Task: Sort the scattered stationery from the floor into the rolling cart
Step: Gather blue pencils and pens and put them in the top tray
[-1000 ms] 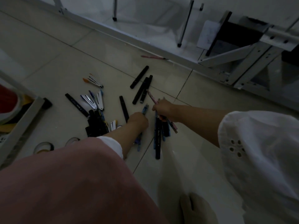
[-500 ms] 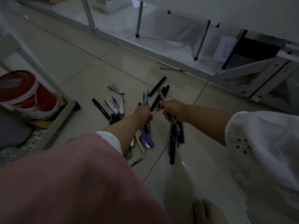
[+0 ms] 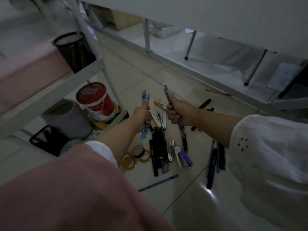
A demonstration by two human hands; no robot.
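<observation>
Glossy pale floor tiles [image 3: 133, 75], dim room: the left hand [image 3: 141, 115] clutches a bundle of slim blue pens [image 3: 145, 99], the right hand [image 3: 179, 112] fists one patterned pencil [image 3: 167, 93], both lifted higher than a half-second earlier. Black markers [image 3: 157, 147] and clear tape rolls [image 3: 134, 157] lie just beneath; the white metal cart [image 3: 50, 95] stands left.

Lighting: dim, grey, underexposed throughout. Glare: small bright streak on floor [image 3: 183, 205] below right hand [image 3: 179, 112]. Blur: cart [image 3: 50, 90] beside left hand [image 3: 141, 115] soft; near sleeves [image 3: 66, 189] unfocused. Edges: wide-angle bending.
</observation>
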